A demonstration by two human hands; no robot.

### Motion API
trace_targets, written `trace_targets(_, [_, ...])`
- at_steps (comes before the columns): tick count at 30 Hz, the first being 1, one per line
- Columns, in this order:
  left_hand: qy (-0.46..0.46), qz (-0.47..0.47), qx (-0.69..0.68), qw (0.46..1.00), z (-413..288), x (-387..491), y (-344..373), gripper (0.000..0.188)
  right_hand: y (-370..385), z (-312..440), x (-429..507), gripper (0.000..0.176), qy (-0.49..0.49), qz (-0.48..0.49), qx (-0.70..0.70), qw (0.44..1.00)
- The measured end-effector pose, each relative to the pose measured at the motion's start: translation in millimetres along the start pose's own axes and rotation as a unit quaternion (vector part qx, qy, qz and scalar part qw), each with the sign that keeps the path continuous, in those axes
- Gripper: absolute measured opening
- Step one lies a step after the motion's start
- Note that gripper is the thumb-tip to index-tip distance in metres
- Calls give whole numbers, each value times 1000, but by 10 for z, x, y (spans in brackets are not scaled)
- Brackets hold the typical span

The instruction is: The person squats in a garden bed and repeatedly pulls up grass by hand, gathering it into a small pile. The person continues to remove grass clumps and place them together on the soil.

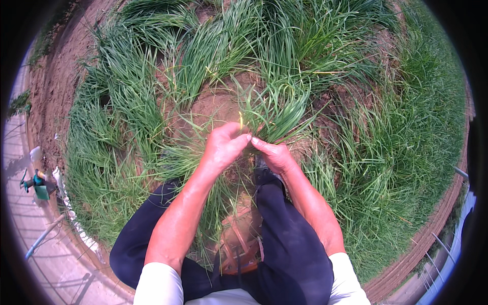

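Observation:
My left hand [225, 145] and my right hand [275, 153] meet in front of my knees, thumb tips almost touching. Between them they grip the lower part of a bunch of green, strap-leaved plants [288, 114] that look like garlic chives. Its leaves fan upward and to the right. A yellowed leaf [241, 119] stands up beside my left thumb. My fingers hide the stem ends of the bunch. Below the hands, loose thin leaves [213, 206] hang or lie between my legs.
Long-leaved plants [133, 87] lie in heaps ahead, with bare brown soil [215, 103] between them. Denser growth [423, 114] stands at right. An orange-framed low seat [240, 259] shows beneath me. A teal-and-black tool [36, 182] lies on the paved strip [42, 244] at left.

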State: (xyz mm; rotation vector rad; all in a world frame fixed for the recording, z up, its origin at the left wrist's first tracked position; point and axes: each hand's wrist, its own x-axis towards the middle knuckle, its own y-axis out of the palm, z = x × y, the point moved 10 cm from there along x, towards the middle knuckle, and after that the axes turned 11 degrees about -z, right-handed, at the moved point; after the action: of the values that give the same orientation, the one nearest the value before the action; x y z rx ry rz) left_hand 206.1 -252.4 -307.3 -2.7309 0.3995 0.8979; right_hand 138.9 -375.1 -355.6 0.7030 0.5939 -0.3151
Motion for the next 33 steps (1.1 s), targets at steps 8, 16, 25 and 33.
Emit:
trace_targets(8, [69,-30,-50,996,-172,-32,-36,11,-68,-37,11,37,6,-22,-7,1000])
trace_targets(16, [-9,138,-323,936,-707,-425,-11,8,-70,39,2,42,-4,-37,29,999])
trace_targets(25, [20,120,-149,981,-596,-351,31,13,-77,38,-6,41,-20,-23,-6,1000])
trace_targets(33, [106,39,-13,994,-369,-137,355,15,-244,-202,17,45,2,-49,-20,999])
